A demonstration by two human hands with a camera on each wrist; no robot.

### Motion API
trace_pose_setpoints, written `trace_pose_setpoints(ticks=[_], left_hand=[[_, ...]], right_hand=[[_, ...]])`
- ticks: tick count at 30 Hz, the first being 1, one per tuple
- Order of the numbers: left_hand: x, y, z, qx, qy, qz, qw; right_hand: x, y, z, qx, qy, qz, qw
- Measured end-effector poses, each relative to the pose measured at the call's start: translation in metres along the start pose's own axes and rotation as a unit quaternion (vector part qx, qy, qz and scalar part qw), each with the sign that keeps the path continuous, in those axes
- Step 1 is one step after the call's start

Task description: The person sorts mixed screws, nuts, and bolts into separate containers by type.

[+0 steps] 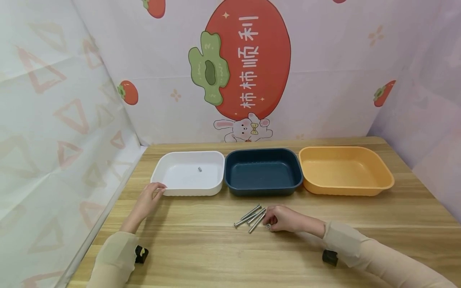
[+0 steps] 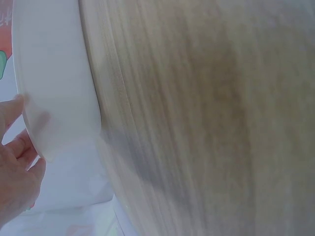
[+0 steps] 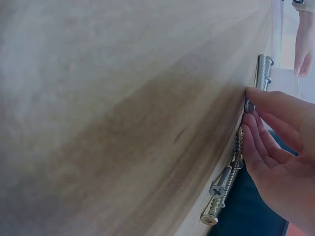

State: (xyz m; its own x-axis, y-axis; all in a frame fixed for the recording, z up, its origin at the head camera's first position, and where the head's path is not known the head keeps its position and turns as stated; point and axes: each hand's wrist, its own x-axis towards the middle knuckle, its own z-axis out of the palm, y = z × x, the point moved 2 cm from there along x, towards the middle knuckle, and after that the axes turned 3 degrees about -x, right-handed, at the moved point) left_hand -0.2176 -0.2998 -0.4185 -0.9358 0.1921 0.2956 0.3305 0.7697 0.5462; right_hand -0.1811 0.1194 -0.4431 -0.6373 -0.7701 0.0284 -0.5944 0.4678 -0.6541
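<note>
- Pinching a small metal piece (image 1: pixel 268 227) between thumb and fingertips of the right hand (image 1: pixel 283 219), likely because of its tiny size.
- Holding it low, just beside the long screws (image 1: pixel 257 223) on the table (image 1: pixel 216 256).
- Clamping thumb and fingers of the left hand (image 1: pixel 149 198) on the near-left corner of the white tray (image 1: pixel 192 192), maybe for steadiness.
- Seeing another metal bit (image 1: pixel 199 169) inside, likely safe from rolling.

Screws (image 1: pixel 257 223) look shiny metal; trays (image 1: pixel 264 192) smooth plastic; tabletop (image 1: pixel 209 252) grained wood; backdrop (image 1: pixel 158 120) creased cloth.

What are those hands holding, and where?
Left hand: white tray, by the rim's near left corner. Right hand: a small metal piece; exactly where is hidden.
</note>
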Motion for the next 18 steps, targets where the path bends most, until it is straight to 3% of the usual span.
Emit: trace_pose_setpoints(ticks=[10,18], left_hand=[[0.0006,-0.0010,0.0005,0.002,0.002,0.003,1.0000],[-0.0002,-0.0021,0.0011,0.000,0.003,0.007,1.0000]], right_hand=[[-0.0013,0.0004,0.0019,-0.010,-0.006,-0.006,0.9999],[-0.0013,-0.0011,0.0007,0.010,0.002,-0.018,0.9998]])
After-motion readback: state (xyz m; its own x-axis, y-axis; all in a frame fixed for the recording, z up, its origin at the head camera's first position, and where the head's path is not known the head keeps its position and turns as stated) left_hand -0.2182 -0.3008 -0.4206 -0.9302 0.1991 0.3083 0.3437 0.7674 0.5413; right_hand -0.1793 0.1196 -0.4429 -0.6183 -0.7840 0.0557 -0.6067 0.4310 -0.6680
